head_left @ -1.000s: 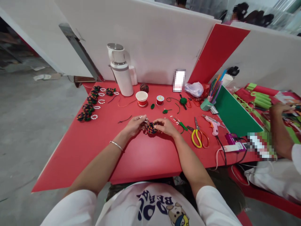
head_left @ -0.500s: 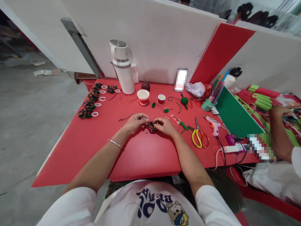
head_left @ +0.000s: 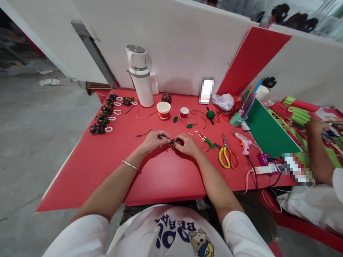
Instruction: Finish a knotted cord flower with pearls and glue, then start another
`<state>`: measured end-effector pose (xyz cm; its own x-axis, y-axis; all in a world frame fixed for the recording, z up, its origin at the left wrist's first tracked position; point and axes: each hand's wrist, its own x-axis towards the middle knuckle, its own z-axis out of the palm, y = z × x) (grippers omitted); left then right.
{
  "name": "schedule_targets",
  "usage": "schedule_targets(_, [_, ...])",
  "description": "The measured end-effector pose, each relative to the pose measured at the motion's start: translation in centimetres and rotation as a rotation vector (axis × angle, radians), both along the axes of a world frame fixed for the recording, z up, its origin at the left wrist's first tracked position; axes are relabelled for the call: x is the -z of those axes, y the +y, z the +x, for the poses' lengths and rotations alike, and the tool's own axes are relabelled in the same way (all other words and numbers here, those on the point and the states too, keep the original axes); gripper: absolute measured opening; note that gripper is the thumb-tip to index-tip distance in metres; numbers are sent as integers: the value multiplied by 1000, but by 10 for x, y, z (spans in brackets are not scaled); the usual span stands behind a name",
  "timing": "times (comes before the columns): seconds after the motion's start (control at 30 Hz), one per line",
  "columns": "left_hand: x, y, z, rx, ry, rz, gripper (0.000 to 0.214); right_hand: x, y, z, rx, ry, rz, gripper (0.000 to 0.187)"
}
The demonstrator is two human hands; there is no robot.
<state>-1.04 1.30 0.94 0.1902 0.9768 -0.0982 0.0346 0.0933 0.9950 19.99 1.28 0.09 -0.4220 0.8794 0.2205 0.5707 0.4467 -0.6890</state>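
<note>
Black-and-orange rounded yarn bundle (head_left: 173, 145), more covered than half a second ago: the right hand (head_left: 188, 145) grasps it, the left hand (head_left: 154, 140) meets its edge (grip unclear).

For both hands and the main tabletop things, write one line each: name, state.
Yarn piece: held
Left hand: pinching it
Right hand: gripping it
Beaded yarn bundles: grouped, lying down
White flask: upright
Cup: upright, uncovered
Yellow-handled scissors: lying down, opening unclear
Glue gun: lying down, corded
Pen holder: upright, filled
</note>
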Motion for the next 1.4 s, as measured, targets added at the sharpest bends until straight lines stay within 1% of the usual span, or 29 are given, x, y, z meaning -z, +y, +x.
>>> schedule_targets(0.17, [2, -1, 1, 52, 23, 26, 28, 0, -1, 0, -11, -21, 117, 11])
schedule_targets(0.3, [0, -2, 1, 41, 67, 85, 25, -1, -2, 1, -26, -78, 259, 13])
schedule_targets(0.43, [-4, -3, 2, -24, 4, 87, 26, -2, -3, 3, -50, -144, 367, 18])
schedule_targets(0.53, [-7, -5, 3, -48, -90, 29, 31, -2, -4, 4, -53, -157, 415, 21])
schedule_targets(0.67, [-8, -8, 4, -36, -246, -145, 42, -2, -4, 5, -65, -123, 416, 22])
schedule_targets(0.8, [-4, -7, 0, 55, -306, -286, 51, -1, -3, 4, -68, -91, 399, 20])
schedule_targets(0.97, [1, -6, -3, 153, -333, -397, 48, 0, -4, 3, -73, -75, 423, 18])
schedule_targets(1.07, [4, -5, 2, 171, -392, -444, 45, 0, -5, 2, -73, -65, 480, 18])
schedule_targets(1.13, [6, -4, 6, 148, -413, -453, 45, 0, -5, 0, -53, -46, 511, 15])
schedule_targets(1.2, [8, -3, 9, 102, -419, -406, 45, 0, -6, -2, -17, 2, 515, 15])
schedule_targets(1.33, [9, -3, 13, 32, -457, -325, 44, 0, -9, -8, 83, 143, 471, 28])
schedule_targets(1.4, [9, -4, 16, 23, -465, -302, 45, 1, -9, -11, 145, 168, 453, 26])
